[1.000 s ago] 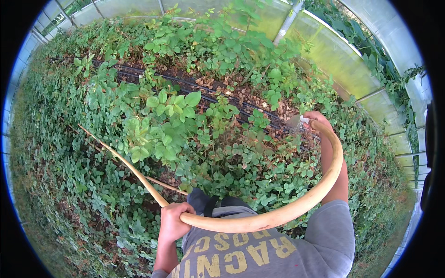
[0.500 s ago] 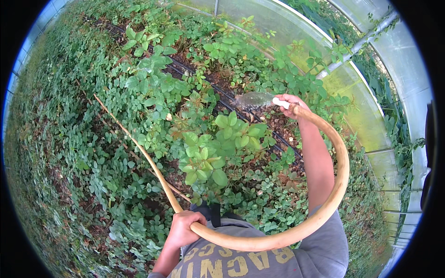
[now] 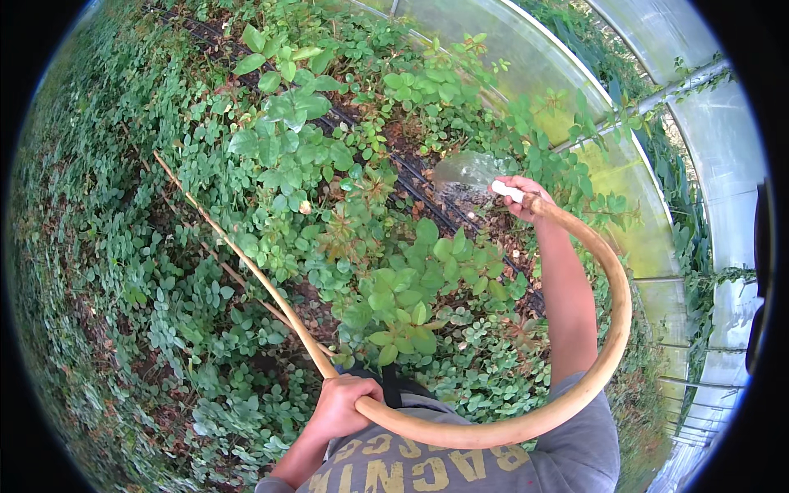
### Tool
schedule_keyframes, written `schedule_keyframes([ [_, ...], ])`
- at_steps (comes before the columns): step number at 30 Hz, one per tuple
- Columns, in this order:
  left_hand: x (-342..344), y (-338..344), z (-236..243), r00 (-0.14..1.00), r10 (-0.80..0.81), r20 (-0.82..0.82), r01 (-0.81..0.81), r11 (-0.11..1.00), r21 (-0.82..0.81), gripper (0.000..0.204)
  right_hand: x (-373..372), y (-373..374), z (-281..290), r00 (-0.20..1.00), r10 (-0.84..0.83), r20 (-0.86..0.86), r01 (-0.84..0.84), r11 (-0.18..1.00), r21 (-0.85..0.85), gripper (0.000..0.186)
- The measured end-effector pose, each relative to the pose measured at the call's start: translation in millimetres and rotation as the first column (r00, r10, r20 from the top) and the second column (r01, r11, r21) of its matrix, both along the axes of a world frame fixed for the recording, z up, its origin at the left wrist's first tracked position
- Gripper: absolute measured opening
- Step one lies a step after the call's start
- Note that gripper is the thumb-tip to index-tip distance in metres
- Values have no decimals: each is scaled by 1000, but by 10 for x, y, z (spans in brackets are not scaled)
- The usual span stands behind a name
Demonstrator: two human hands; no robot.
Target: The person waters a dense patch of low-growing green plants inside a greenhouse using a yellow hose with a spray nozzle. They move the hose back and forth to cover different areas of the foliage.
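Note:
A long yellowish-tan hose (image 3: 620, 308) curves in a wide loop in front of my body. Near its white nozzle (image 3: 507, 191), my right hand (image 3: 526, 197) grips the end with the fingers wrapped round it. A fan of water (image 3: 468, 174) sprays leftward from the nozzle over the low plants and soil. At the lower middle, my left hand (image 3: 343, 406) is closed round the hose close to my waist. From there the hose runs up and left across the foliage. Leafy green bushes (image 3: 399, 308) stand just ahead of me.
Black irrigation pipes (image 3: 423, 193) run diagonally through the bed over brown leaf litter. A translucent, green-stained greenhouse wall (image 3: 616, 177) with a metal bar (image 3: 649, 103) rises on the right. Dense foliage (image 3: 107, 271) fills the left side. A second thin hose length (image 3: 238, 279) lies among the plants.
Both hands sit slightly further right in the picture, still holding the hose. The spray has shifted a little to the right with the nozzle, and the plants appear moved as the view shifts.

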State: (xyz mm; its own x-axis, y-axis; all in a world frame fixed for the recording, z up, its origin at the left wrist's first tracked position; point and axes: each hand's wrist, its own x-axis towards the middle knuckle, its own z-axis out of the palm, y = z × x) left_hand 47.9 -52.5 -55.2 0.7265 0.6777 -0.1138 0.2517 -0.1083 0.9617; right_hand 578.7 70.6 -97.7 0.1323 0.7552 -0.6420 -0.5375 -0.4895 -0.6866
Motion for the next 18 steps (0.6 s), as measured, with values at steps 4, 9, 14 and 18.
schedule_keyframes([
  [4,-35,88,12,1000,6,-12,-6,1000,12,18,-230,243,-109,999,40,-29,-41,998,-39,29],
  [9,-68,31,-30,999,15,-29,-15,1000,4,18,93,-446,-304,996,-86,2,85,985,-151,33],
  [14,74,-34,70,995,-34,-91,40,997,60,17,217,-929,-379,982,-174,-79,176,984,14,38],
  [18,256,-163,85,996,-79,-49,83,993,87,17,269,-996,-218,986,-90,-138,91,996,4,32],
])
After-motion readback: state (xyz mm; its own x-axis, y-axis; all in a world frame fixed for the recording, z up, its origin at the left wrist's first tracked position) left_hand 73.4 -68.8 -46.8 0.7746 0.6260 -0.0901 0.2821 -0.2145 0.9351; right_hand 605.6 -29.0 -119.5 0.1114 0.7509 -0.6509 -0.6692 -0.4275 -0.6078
